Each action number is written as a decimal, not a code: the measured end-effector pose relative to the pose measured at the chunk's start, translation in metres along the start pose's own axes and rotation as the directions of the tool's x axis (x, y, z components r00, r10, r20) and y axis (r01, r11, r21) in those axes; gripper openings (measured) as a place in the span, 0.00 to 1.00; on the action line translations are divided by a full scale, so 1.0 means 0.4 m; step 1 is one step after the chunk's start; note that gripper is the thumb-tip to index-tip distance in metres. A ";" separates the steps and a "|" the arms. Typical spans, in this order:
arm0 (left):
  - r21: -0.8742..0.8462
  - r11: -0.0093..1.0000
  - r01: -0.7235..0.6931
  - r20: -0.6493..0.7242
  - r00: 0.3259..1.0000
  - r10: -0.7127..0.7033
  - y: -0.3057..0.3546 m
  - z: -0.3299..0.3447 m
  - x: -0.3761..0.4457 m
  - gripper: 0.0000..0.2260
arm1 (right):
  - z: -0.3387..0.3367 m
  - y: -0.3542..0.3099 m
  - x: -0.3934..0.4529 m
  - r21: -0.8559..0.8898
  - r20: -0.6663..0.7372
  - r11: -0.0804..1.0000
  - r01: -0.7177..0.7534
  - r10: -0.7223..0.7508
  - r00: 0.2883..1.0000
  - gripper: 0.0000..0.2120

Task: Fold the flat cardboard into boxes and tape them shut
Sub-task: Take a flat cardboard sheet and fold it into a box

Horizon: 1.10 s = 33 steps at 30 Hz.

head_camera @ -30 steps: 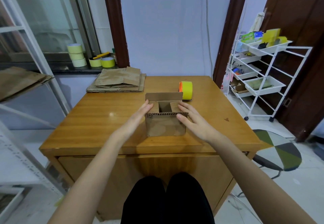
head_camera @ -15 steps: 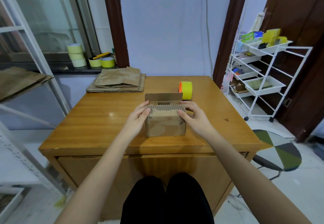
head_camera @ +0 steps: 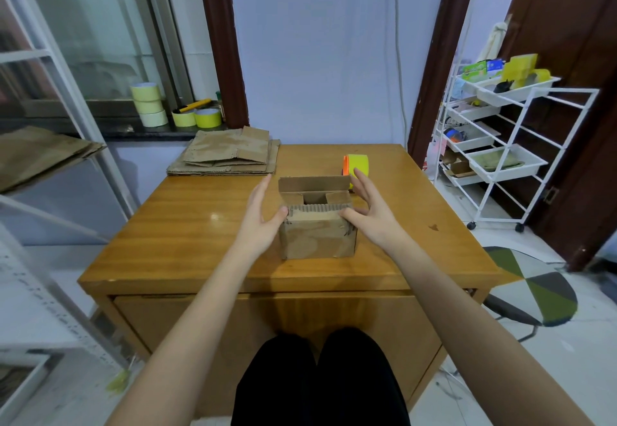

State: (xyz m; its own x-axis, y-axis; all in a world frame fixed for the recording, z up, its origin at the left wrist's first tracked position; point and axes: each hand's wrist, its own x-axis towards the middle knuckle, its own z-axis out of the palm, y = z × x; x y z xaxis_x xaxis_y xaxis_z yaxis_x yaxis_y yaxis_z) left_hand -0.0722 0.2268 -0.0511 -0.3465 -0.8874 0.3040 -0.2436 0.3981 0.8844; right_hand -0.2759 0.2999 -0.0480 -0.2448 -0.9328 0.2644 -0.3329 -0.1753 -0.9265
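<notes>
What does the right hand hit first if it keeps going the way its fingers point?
Probably the tape roll: the right hand has its fingertips pointing away, right at the roll's near edge. Whether they already touch is unclear.

Both forearms are bare right up to the near edge of view, with no sleeves showing. The left hand point(head_camera: 263, 222) and right hand point(head_camera: 374, 215) are bare too. Black trousers point(head_camera: 317, 379) cover the knees.
</notes>
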 end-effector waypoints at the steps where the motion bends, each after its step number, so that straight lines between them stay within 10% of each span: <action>1: 0.017 1.000 -0.015 0.011 1.000 0.014 0.003 0.000 0.001 0.29 | 0.003 -0.001 0.000 0.011 -0.004 1.000 -0.002 0.002 1.000 0.36; 21: 0.255 0.962 -0.094 0.062 0.995 0.080 -0.029 -0.006 0.000 0.12 | 0.010 0.054 -0.016 -0.219 -0.008 0.975 0.044 -0.047 0.999 0.13; 27: 0.724 0.658 -0.209 0.134 0.978 0.162 0.030 0.018 0.022 0.16 | 0.024 -0.033 0.015 -0.858 0.076 0.492 0.150 -0.167 0.983 0.19; 33: 0.577 0.804 -0.142 0.119 0.989 0.090 0.018 0.036 0.008 0.18 | 0.075 -0.017 0.008 -0.811 0.235 0.515 0.279 -0.151 0.960 0.22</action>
State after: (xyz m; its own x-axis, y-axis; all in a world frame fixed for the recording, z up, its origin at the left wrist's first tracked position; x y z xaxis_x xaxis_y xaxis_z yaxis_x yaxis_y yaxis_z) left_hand -0.0880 0.2303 -0.0487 -0.4726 -0.8141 0.3375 -0.6690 0.5807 0.4639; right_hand -0.2472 0.2889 -0.0490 0.0288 -0.9432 0.3310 -0.9780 -0.0951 -0.1859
